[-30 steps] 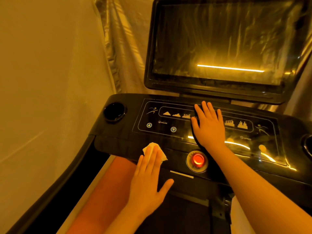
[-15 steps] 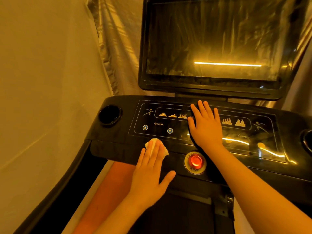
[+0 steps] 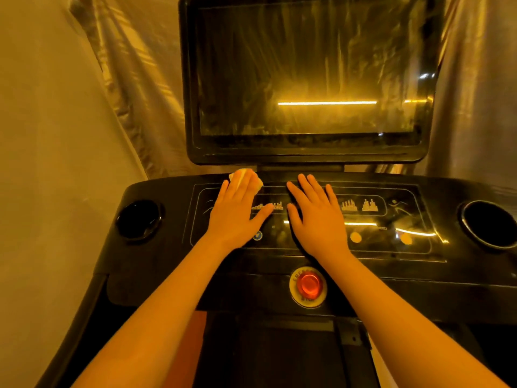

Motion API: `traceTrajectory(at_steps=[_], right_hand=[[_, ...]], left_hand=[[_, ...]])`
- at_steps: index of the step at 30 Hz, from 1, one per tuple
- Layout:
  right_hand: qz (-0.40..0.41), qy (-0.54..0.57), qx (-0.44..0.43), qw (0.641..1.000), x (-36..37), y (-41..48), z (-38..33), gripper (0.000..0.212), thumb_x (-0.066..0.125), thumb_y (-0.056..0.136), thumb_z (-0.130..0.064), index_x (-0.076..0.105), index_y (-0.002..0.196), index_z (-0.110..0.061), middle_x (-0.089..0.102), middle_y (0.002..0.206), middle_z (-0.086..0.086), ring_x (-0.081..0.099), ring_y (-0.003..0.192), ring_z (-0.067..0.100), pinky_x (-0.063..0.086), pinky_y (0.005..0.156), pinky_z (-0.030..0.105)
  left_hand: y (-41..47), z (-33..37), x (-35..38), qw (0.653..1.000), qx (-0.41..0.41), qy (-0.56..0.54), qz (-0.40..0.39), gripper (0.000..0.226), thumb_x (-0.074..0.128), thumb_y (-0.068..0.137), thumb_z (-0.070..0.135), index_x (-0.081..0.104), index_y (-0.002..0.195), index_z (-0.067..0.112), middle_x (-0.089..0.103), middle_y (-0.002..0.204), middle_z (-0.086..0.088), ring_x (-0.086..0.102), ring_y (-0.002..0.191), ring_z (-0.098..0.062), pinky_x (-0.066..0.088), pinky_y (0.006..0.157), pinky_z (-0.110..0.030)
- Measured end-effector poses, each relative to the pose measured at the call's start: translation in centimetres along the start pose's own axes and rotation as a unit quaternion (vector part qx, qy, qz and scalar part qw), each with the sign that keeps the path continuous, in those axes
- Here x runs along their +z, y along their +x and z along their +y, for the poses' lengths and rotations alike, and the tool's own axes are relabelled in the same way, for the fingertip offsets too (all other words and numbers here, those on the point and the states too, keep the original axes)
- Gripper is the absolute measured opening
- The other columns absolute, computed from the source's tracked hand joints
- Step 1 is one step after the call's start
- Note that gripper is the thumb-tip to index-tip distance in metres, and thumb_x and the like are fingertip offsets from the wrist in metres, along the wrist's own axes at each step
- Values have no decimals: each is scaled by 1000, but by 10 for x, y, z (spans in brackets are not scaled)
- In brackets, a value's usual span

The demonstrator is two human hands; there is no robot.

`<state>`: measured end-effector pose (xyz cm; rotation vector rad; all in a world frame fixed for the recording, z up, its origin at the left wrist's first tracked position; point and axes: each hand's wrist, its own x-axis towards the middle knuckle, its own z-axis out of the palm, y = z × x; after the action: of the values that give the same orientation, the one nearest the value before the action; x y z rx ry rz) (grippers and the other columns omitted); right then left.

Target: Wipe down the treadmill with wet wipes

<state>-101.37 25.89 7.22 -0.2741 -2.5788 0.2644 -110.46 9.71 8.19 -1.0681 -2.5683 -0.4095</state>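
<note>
Treadmill console (image 3: 419, 264): left hand (image 3: 237, 214) flat, pressing wet wipe (image 3: 244, 176); right hand (image 3: 319, 219) flat, fingers spread, bare.

Gym: treadmill console (image 3: 307, 264), curtained backdrop (image 3: 134, 88)

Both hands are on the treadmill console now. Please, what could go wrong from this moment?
1. The right hand lies flat on the control panel, so it might press a touch button by accident.
2. The left hand presses the wet wipe near the panel's far edge; moisture could seep into the gap below the screen.
3. The right forearm passes close beside the red stop button and could bump it.
</note>
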Motion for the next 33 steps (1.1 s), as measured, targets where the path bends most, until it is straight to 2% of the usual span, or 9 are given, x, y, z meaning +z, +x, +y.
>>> traceTrajectory(at_steps=[5,10,13,17,22,25,28,33], right_hand=[[17,14,-2,1000,0,0,0,46,41,102,-34,39,147,-24,28,157,3,16,148,18,7,120,40],[16,14,4,1000,-1,0,-1,46,40,102,-33,38,147,-25,28,158,2,16,148,17,8,121,39],[14,15,5,1000,-2,0,-1,46,39,102,-33,38,147,-26,28,158,1,15,148,16,6,120,38],[10,17,4,1000,-2,-1,-1,46,39,102,-32,37,148,-25,27,158,2,15,148,16,5,120,38],[1,9,8,1000,-3,0,-2,46,37,103,-32,35,148,-24,25,159,2,14,148,17,4,120,38],[-3,6,2,1000,-3,0,-1,46,36,103,-32,35,148,-23,25,159,3,14,148,19,4,120,39],[-4,2,-2,1000,-3,0,-1,47,36,103,-33,35,149,-22,26,159,4,15,148,20,4,120,40],[-8,-3,-6,1000,-3,0,0,48,35,103,-34,34,149,-21,25,159,5,13,149,21,6,120,42]], left_hand=[[9,-5,3,1000,0,12,-8,78,29,94,62,16,155,15,9,163,-4,-2,151,-20,-6,119,-36],[9,-5,3,1000,1,18,-20,93,10,83,73,16,155,14,9,163,-6,-1,151,-21,-4,120,-37],[2,-1,3,1000,3,15,-24,94,10,85,75,10,156,14,3,164,-7,-3,151,-22,-3,120,-38],[-35,14,3,998,42,1,-38,89,15,87,72,1,156,19,-7,164,-4,-10,150,-21,-4,121,-38],[-92,34,2,995,71,6,-66,87,10,89,75,-16,154,23,-22,161,2,-23,147,-14,-15,117,-32],[-121,45,2,995,70,-7,-76,86,13,90,74,-16,154,24,-22,161,4,-27,145,-9,-14,118,-33],[-144,54,1,993,73,-1,-90,87,23,92,70,-16,154,22,-23,161,3,-23,147,-13,-8,121,-37],[-174,77,1,991,74,-14,-113,89,26,92,69,-19,153,21,-28,159,3,-27,146,-15,-9,120,-39]])
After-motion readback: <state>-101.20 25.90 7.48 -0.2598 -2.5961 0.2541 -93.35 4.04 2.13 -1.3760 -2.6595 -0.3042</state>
